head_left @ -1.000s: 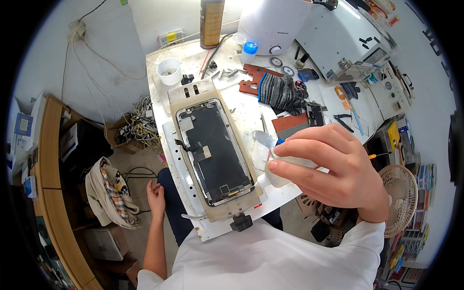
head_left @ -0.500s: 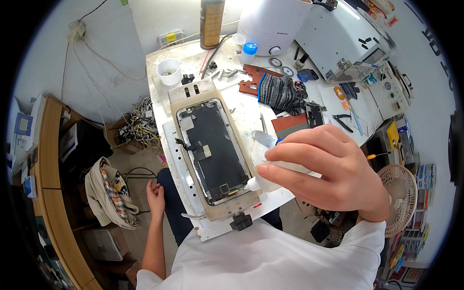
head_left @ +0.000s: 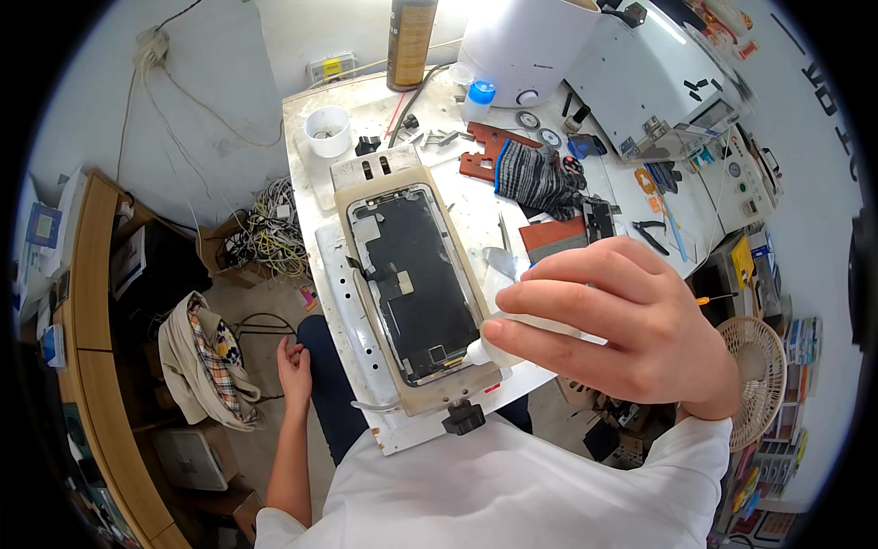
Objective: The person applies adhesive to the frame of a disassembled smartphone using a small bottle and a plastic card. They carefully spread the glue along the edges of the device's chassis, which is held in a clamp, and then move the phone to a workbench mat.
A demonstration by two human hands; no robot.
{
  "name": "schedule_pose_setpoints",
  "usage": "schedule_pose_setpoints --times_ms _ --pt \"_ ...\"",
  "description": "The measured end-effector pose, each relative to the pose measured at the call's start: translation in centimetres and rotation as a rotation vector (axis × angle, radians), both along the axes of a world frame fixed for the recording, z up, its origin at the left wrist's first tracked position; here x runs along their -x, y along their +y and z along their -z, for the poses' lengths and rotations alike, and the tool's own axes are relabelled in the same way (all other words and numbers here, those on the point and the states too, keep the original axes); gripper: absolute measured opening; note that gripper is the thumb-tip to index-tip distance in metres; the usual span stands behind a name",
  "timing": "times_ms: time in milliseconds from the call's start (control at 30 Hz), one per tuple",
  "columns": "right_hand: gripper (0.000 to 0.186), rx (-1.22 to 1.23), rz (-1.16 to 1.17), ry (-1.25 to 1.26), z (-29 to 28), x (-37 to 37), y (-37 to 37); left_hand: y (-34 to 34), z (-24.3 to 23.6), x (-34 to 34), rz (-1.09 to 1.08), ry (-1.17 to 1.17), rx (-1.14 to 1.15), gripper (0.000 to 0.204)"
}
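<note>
A phone screen assembly (head_left: 425,293), dark back upward, lies in a beige rectangular clamp fixture (head_left: 476,384) on the bench. My right hand (head_left: 608,334) grips a white squeeze bottle (head_left: 498,355), mostly hidden behind the fingers. Its tilted nozzle reaches the screen's lower right edge; whether it touches cannot be made out. Beyond these fingers a metal blade (head_left: 499,263) sticks out, its handle hidden by the hand. Low beside my left knee, my left hand (head_left: 294,373) is off the bench with nothing visible in its loosely bent fingers.
A black knob (head_left: 464,417) projects from the fixture's near end. On the bench (head_left: 302,165) stand a white cup (head_left: 327,133), a spray can (head_left: 409,46) and a blue-capped bottle (head_left: 478,99). A grey knitted glove (head_left: 538,178) and pliers (head_left: 650,238) lie to the right.
The bottle's nozzle has shifted slightly left, farther over the screen's lower right edge. The whole view has moved a little; my left hand stays by the knee.
</note>
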State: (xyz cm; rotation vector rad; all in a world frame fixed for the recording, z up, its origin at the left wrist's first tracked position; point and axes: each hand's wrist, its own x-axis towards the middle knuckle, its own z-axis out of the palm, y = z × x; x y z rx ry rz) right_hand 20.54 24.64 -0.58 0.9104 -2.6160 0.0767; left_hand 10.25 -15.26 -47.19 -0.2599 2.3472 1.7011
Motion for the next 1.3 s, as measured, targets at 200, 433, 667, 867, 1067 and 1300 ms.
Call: schedule_pose_setpoints --times_ms 200,433,667,867,1067,1300 --pt "0.038 0.012 0.025 -0.005 0.0 -0.3 0.4 0.2 -0.4 0.1 0.009 0.0 0.017 0.063" --pt "0.041 0.061 0.053 -0.023 0.1 -0.8 0.9 0.4 -0.7 0.1 0.007 -0.003 0.038 0.062" --pt "0.042 0.081 0.081 -0.041 0.4 -1.2 1.2 0.2 -0.5 0.1 0.016 0.003 0.033 0.063" --pt "0.044 0.355 0.121 -0.074 1.3 -2.0 3.5 -0.3 1.0 0.1 -0.008 0.026 0.006 0.063" --pt "0.05 1.045 0.443 -0.192 7.1 -3.4 9.7 0.0 2.7 0.3 0.006 0.101 0.065 0.059" --pt "0.053 0.879 0.645 -0.225 15.2 6.7 8.4 -1.5 4.3 0.0 0.045 0.237 0.226 0.019"
